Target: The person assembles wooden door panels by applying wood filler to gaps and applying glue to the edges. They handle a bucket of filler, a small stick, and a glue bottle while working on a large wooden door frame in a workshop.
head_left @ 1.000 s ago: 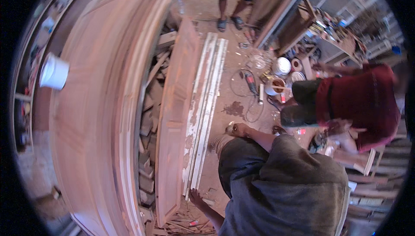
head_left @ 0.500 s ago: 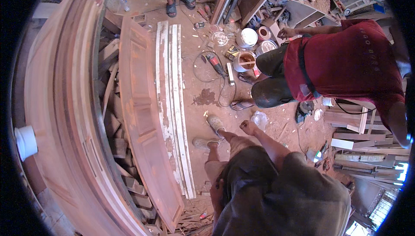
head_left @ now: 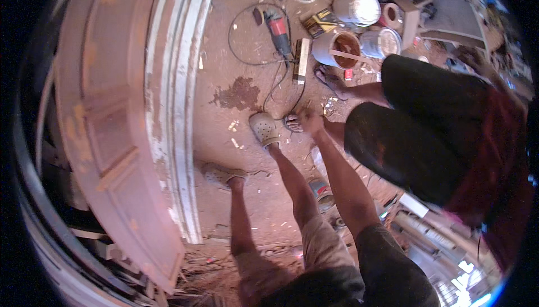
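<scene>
My right hand (head_left: 309,120) hangs over the dusty floor at the middle, at the end of my outstretched forearm. Motion smears its fingers, and nothing held in it can be made out. Behind it shows the sandalled foot (head_left: 293,123) of the person beside me. My left hand is out of view. Beyond my clogs (head_left: 264,128) lies a red and black power tool (head_left: 278,33) with a disc head and a looping cord. A short pale wooden block (head_left: 301,61) rests just right of it. A bucket of brown paint (head_left: 344,48) has a stick across its rim.
A panelled wooden door (head_left: 106,121) leans along the left, beside long white-streaked boards (head_left: 178,99). A co-worker in dark trousers (head_left: 415,144) occupies the right side. White-lidded buckets (head_left: 359,8), a dark box (head_left: 320,22) and an open can (head_left: 321,193) stand on the floor.
My view has shifted toward the floor ahead and right, so the tool and buckets look larger. My left hand has left the view. The co-worker appears nearer my right arm.
</scene>
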A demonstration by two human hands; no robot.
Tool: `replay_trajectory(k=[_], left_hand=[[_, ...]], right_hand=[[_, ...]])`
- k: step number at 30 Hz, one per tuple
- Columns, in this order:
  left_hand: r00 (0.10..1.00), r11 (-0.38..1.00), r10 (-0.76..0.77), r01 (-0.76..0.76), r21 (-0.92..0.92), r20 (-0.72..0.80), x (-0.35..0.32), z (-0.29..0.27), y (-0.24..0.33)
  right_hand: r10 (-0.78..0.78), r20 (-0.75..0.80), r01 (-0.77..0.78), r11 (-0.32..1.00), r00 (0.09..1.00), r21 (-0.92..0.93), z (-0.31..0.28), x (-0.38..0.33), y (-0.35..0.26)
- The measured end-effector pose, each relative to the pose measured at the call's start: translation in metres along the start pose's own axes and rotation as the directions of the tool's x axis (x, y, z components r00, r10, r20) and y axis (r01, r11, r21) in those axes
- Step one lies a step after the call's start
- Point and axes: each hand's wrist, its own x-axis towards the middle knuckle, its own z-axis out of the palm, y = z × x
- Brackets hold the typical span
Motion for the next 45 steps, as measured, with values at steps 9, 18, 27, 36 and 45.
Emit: replay_trajectory(k=[9, 18, 27, 36, 45], left_hand=[[0.957, 0.989, -0.143, 0.132, -0.063, -0.252, 0.154, 0.022, 0.035], [0.868, 0.996, 0.083, -0.081, 0.025, -0.49, 0.239, -0.01, 0.052], [0.661, 0.966, 0.239, -0.237, 0.104, -0.711, 0.387, -0.1, 0.1], [0.675, 0.974, 0.098, -0.216, -0.07, -0.731, 0.312, -0.042, 0.016], [0.8, 0.922, -0.128, -0.122, -0.368, -0.587, 0.113, 0.083, -0.101]], right_hand=[[0.473, 0.08, -0.199, 0.208, 0.878, 0.958, -0.083, 0.196, 0.001], [0.067, 0.073, -0.081, 0.128, 0.995, 0.989, -0.083, 0.274, 0.169], [0.44, 0.118, -0.156, 0.051, 0.89, 0.986, -0.09, 0.252, 0.124], [0.156, 0.052, -0.096, 0.291, 0.986, 0.952, -0.05, 0.179, 0.085], [0.13, 0.034, -0.096, 0.513, 0.991, 0.853, -0.017, 0.012, 0.018]])
